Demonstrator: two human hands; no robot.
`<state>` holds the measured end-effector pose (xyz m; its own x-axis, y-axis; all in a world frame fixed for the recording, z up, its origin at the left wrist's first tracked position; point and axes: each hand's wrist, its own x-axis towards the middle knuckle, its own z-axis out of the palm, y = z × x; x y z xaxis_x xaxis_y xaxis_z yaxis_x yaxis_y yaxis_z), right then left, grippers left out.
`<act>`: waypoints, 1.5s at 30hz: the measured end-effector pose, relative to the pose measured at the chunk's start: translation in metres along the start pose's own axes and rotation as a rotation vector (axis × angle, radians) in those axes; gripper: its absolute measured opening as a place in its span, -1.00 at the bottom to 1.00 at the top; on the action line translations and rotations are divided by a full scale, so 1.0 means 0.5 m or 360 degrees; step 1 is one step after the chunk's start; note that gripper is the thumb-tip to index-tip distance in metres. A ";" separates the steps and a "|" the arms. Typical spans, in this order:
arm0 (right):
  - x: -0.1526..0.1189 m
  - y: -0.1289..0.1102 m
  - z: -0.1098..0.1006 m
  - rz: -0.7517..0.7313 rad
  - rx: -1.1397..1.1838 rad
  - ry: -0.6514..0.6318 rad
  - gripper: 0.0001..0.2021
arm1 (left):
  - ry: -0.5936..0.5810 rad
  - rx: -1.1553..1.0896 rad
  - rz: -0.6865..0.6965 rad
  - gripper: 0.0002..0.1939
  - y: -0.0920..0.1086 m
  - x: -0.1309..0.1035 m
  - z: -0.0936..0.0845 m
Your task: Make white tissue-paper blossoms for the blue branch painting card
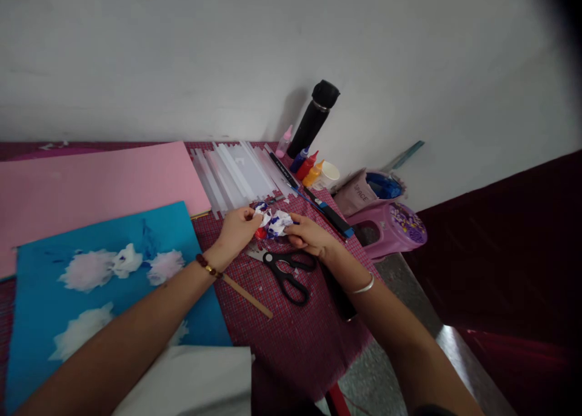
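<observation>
Between my two hands is a crumpled white tissue (278,223) with dark blue paint stains. My left hand (238,229) pinches its left side, and the fingers of my right hand (309,234) are closed on its right side. A small red thing (260,233) shows under the tissue by my left fingertips; its kind I cannot make out. Just below my hands lie black-handled scissors (286,270) on the checked tablecloth. To the left, a blue board (136,222) bears several white and pale pink tissue puffs (88,269).
Paint bottles (305,164), a black flask (313,119) and a paper cup (329,173) stand near the wall. Translucent glue sticks (236,173) lie behind my hands. A blue-black cutter (334,216) lies to the right, a wooden stick (248,296) in front. A pink stool (391,228) stands beyond the table edge.
</observation>
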<state>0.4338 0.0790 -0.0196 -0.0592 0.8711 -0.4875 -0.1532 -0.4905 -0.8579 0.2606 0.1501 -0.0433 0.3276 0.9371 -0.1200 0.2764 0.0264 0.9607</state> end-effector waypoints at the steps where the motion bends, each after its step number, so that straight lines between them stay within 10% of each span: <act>1: 0.001 0.000 0.000 0.0007 0.0050 -0.0011 -0.70 | 0.0020 0.0006 0.0014 -0.78 -0.001 -0.001 0.001; 28: -0.061 -0.009 -0.046 -0.0209 0.0144 0.0140 -0.74 | -0.0075 -0.0011 0.0106 -0.74 0.010 -0.012 -0.001; 39: -0.042 0.023 -0.034 -0.0712 -0.0961 0.0722 -0.78 | -0.0112 0.0156 0.0179 -0.75 0.014 -0.014 -0.004; 45: -0.064 0.026 -0.041 -0.1019 -0.1939 0.0487 -0.60 | -0.0147 0.0156 0.0202 -0.75 0.012 -0.009 -0.005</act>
<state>0.4538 0.0445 -0.0185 -0.0674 0.9856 0.1548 0.8751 0.1329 -0.4653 0.2585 0.1468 -0.0366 0.4460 0.8946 -0.0262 0.3130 -0.1285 0.9410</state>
